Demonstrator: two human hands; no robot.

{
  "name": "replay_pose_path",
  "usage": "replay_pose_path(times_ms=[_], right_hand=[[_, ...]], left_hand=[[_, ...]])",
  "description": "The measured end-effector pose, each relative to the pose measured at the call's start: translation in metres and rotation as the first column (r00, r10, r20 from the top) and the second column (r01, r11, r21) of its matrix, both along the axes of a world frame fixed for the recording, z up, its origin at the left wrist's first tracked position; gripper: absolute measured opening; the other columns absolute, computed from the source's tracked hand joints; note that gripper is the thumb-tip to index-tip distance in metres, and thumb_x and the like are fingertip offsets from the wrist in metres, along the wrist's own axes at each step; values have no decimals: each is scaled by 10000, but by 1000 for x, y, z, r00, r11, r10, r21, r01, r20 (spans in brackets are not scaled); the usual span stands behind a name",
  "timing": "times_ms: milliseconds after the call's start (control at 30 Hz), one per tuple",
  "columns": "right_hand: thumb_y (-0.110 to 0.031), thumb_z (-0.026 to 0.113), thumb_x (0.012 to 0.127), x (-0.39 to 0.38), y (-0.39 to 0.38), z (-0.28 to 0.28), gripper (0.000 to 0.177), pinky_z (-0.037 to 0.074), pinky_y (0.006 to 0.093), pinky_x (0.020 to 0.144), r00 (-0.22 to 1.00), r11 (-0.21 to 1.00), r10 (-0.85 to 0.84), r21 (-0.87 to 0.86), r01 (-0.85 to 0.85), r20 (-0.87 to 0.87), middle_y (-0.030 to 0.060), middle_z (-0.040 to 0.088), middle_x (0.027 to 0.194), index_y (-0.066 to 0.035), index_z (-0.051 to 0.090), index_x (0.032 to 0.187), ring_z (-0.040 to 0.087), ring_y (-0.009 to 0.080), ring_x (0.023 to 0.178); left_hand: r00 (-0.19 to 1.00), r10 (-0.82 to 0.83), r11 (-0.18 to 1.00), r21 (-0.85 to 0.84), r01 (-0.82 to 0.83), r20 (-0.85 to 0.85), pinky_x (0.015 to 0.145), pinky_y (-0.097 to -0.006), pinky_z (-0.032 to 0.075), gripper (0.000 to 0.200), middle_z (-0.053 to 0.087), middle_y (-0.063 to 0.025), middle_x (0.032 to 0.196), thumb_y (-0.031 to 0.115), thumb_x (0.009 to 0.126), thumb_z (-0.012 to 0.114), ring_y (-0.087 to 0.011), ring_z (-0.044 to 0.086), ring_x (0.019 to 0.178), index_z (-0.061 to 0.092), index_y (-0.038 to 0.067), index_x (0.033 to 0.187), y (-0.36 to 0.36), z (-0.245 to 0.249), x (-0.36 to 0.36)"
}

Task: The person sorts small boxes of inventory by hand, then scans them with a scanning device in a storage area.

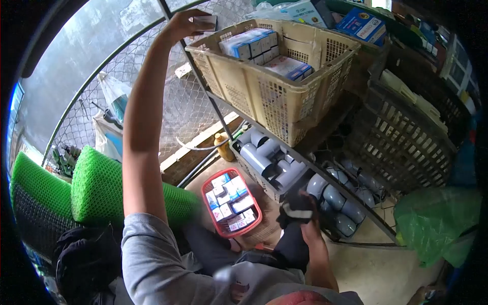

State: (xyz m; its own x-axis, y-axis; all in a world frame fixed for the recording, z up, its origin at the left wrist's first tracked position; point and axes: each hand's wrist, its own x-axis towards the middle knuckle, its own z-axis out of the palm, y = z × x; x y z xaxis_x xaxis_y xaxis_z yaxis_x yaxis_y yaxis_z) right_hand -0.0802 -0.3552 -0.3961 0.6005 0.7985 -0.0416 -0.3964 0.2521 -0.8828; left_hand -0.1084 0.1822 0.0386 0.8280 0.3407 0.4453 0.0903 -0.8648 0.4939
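Observation:
My left hand (184, 26) is raised to the top of the metal rack, left of a beige plastic crate (244, 96). Its fingers are closed on a small flat grey piece with a dark edge (207, 22), whose kind I cannot make out. The crate holds several white-and-blue cardboard boxes (254, 44). Low on the right, my right hand (309, 223) grips a black item with a white stripe (295, 211), blurred and partly hidden. Between my legs and the rack, a red plastic basket (207, 195) on the floor holds several small boxes (223, 198).
Grey plastic pipe fittings (256, 158) fill a crate on the rack's lower level. A dark crate (401, 132) stands tilted at the right, above a green plastic bag (432, 223). Green mesh rolls (99, 188) stand at the left. A yellow bottle (222, 146) stands near the wire fence.

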Motion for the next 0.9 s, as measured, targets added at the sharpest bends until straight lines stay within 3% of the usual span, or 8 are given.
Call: replay_pose_path(times_ms=[133, 400, 500, 567, 667, 800, 867, 900], right_hand=[[-334, 596, 1030, 4, 34, 14, 499, 438, 335, 1081, 993, 985, 53, 167, -35, -103, 39, 589, 1335, -67, 518, 1445, 554, 151, 1259], [-433, 571, 1035, -55, 127, 82, 648, 370, 373, 1158, 989, 891, -9, 448, 76, -150, 72, 519, 1489, -77, 410, 1552, 501, 213, 1360], [-315, 533, 1058, -71, 137, 54, 596, 367, 353, 1144, 991, 954, -91, 293, 59, 97, 92, 485, 1531, -48, 387, 1570, 477, 211, 1379], [-155, 486, 1051, -106, 132, 54, 535, 312, 402, 1193, 782, 981, -130, 196, 10, 609, 217, 456, 1553, 18, 386, 1547, 415, 293, 1462], [-131, 507, 1048, -153, 112, 41, 569, 290, 440, 1216, 507, 986, 11, 74, -147, 862, 282, 398, 1579, 83, 332, 1545, 374, 414, 1483], [-117, 456, 1058, -164, 116, 53, 568, 288, 474, 1219, 499, 961, 120, 25, -274, 858, 293, 374, 1587, 92, 292, 1560, 358, 425, 1490], [-170, 401, 1081, -158, 127, 51, 552, 291, 444, 1221, 599, 966, 113, 53, -252, 793, 305, 383, 1572, 91, 300, 1557, 368, 428, 1482], [-194, 377, 1089, -154, 131, 51, 544, 293, 433, 1221, 677, 963, 135, 64, -261, 724, 303, 389, 1568, 91, 322, 1548, 369, 430, 1479]], left_hand=[[840, 128, 951, -304, 46, 528, 867, -273, 544, 381, 741, -57, 1090, 214, 894, 787, -118, 684, 938, 734, 33, 1225, -118, -75, -73], [779, 274, 455, -790, 411, 564, 1038, -360, 473, 362, 636, -107, 1261, -4, 785, 820, -196, 598, 1167, 614, 66, 1075, -319, -358, -151], [868, 279, 529, -820, 219, 412, 993, -361, 475, 554, 474, -139, 1356, 84, 828, 801, -212, 548, 1217, 456, 95, 1261, -351, -369, -182], [873, 358, 606, -794, 53, 331, 1059, -410, 457, 663, 444, -153, 1437, 172, 899, 733, -268, 505, 1319, 380, 77, 1451, -355, -366, -203], [795, 484, 686, -723, -84, 366, 1111, -365, 429, 654, 513, -166, 1431, 192, 1024, 507, -256, 529, 1307, 247, 70, 1611, -340, -382, -229], [679, 654, 220, -943, 252, 334, 1166, -359, 371, 641, 479, -122, 1524, 411, 1095, 415, -225, 469, 1393, 256, 90, 1627, -367, -405, -241], [793, 554, 212, -965, 158, 251, 1196, -361, 323, 660, 411, -129, 1588, 470, 1101, 392, -228, 397, 1459, 284, 77, 1620, -384, -410, -252], [825, 492, 436, -899, 43, 278, 1218, -365, 278, 661, 371, -132, 1618, 481, 1104, 378, -232, 349, 1490, 308, 63, 1612, -386, -439, -260]])
